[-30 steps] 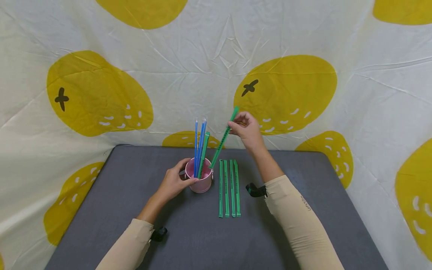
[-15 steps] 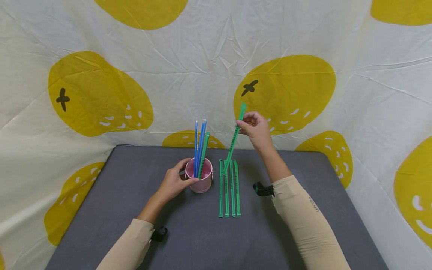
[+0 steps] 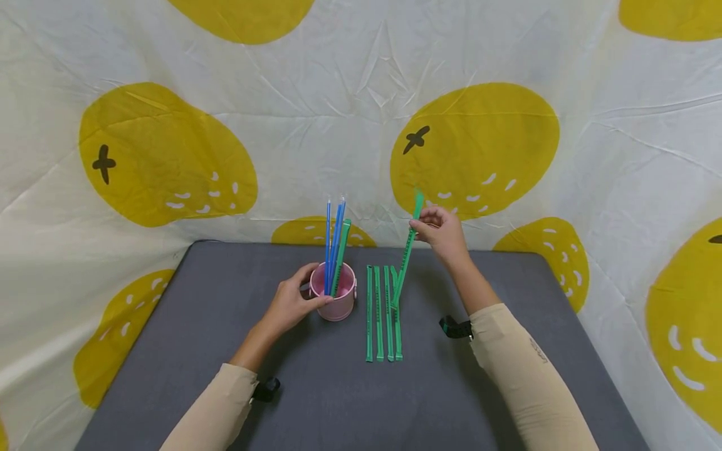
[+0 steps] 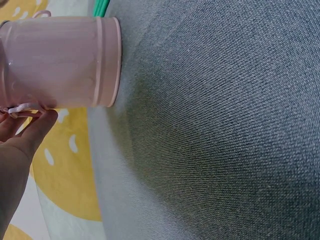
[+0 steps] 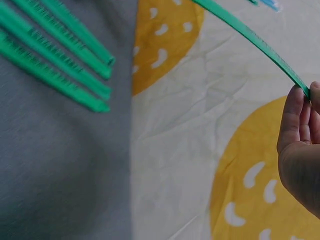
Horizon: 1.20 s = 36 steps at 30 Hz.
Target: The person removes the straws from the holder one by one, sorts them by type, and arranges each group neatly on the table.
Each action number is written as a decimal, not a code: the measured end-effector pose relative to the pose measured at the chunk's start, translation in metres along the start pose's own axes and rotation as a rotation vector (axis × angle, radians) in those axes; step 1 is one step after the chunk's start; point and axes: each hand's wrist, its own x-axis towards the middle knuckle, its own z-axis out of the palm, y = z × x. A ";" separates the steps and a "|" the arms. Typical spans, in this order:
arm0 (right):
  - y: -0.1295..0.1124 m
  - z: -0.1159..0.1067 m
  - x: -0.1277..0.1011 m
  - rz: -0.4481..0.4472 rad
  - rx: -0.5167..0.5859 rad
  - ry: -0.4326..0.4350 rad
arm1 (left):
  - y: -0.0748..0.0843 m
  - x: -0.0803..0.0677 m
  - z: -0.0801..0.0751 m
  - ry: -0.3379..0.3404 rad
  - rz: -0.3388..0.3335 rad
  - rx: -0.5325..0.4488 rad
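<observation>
A small pink bucket stands upright on the table. My left hand grips its left side, thumb at the near rim; the left wrist view shows the fingers by the bucket's handle. Inside lean several thin blue straws in clear wrap and a green wrapped straw. My right hand pinches another green wrapped straw near its upper end, tilted, its lower end in front of the rightmost of several green wrapped straws lying side by side. Contact there cannot be told.
The dark grey table ends at a back edge just behind the bucket. A pale cloth with yellow fruit shapes hangs behind and at the sides. Each forearm wears a black strap near the sleeve's end.
My right hand has moved right, then lower, carrying the green wrapped straw from the bucket's rim to over the right end of the row. The left hand and bucket stay put.
</observation>
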 end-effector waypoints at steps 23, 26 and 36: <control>0.087 -0.022 -0.017 0.165 -0.337 -0.133 | 0.004 0.000 0.000 -0.011 -0.022 0.003; 0.094 -0.021 -0.018 0.171 -0.328 -0.144 | 0.005 0.000 0.000 -0.008 -0.015 -0.004; 0.109 -0.015 -0.024 0.245 -0.297 -0.163 | 0.008 -0.002 0.000 -0.008 0.004 0.010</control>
